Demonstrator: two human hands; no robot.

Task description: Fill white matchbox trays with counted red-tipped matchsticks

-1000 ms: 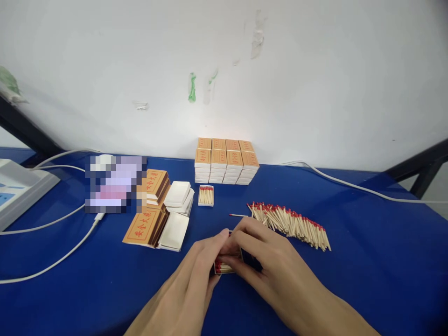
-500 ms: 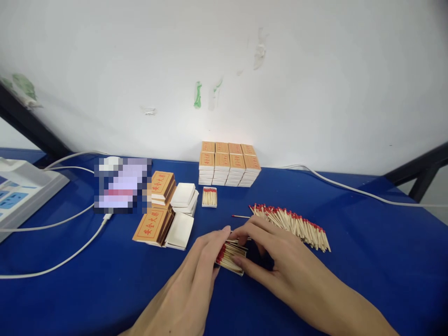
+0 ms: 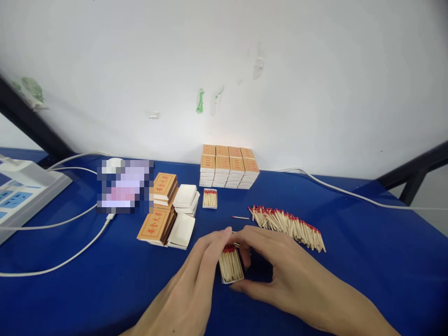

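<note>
A white matchbox tray (image 3: 231, 266) full of red-tipped matches is held near the table's front. My left hand (image 3: 199, 270) grips its left side, fingertips at the far corner. My right hand (image 3: 269, 261) curves round the far and right side, its thumb at the near end of the tray and its index finger at the far end. Beyond the right hand lies a loose heap of matches (image 3: 290, 226). One single match (image 3: 240, 217) rests apart, left of the heap. Farther back sits another filled tray (image 3: 210, 199).
Closed matchboxes (image 3: 229, 168) are stacked in a block against the wall. Orange matchbox sleeves (image 3: 154, 224) and white trays (image 3: 181, 229) stand in piles at left. A blurred phone (image 3: 126, 186), cables (image 3: 80, 263) and a power strip (image 3: 28, 196) occupy the far left.
The held tray has turned so its matches point away from me, heads at the far end. My right thumb has moved from over the matches to the tray's near edge.
</note>
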